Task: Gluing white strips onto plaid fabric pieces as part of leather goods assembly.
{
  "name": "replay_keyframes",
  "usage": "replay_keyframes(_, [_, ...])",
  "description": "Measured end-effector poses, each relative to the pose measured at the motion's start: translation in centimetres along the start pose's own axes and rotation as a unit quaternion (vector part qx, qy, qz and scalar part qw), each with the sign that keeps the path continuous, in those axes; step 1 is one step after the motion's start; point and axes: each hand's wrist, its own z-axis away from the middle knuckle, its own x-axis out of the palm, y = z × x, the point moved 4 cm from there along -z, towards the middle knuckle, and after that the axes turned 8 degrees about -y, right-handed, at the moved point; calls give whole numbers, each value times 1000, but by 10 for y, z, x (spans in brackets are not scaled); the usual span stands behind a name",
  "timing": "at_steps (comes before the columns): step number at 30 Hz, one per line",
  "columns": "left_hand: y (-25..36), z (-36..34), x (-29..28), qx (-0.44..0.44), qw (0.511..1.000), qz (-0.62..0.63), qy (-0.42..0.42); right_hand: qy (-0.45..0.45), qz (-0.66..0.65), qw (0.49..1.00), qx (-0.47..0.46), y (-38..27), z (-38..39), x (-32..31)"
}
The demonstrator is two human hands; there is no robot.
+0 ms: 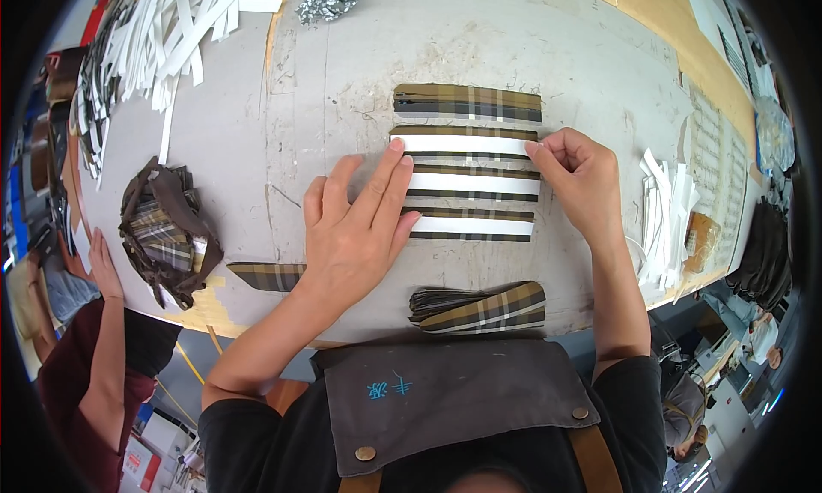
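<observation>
Three plaid fabric strips in brown, black and white lie in a column before me, each with a white strip along it. On the farthest of these, my left hand [355,236] lies open, fingers spread, its fingertips on the left end of the white strip [462,143]. The right end of that strip is pinched between the thumb and forefinger of my right hand [584,174]. The middle white strip [475,183] and the nearest white strip [479,227] lie flat. Beyond them is a folded plaid piece [467,104] with no white strip on it.
A bundle of plaid strips [479,309] lies near the table's front edge. White strips are heaped at the far left [171,39] and right [668,227]. A crumpled plaid bag-like bundle [167,236] sits at left, near another person's hand [104,266]. A silvery crumpled ball [330,0] lies far back.
</observation>
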Motion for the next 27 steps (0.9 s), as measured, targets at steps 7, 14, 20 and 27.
replay_keyframes(7, [0, 0, 2, -19, 1000, -6, -5, 1, 4, 1000, -9, 2, -1, 0])
replay_keyframes(14, [1, 3, 5, -5, 1000, -26, -3, 4, 19, 1000, -7, 0, -1, 2])
replay_keyframes(20, [0, 0, 5, 3, 1000, -23, -12, 10, 25, 1000, -11, 0, -1, 1])
replay_keyframes(27, [-1, -1, 6, 5, 1000, 2, -3, 12, 29, 999, -11, 1, -1, 0])
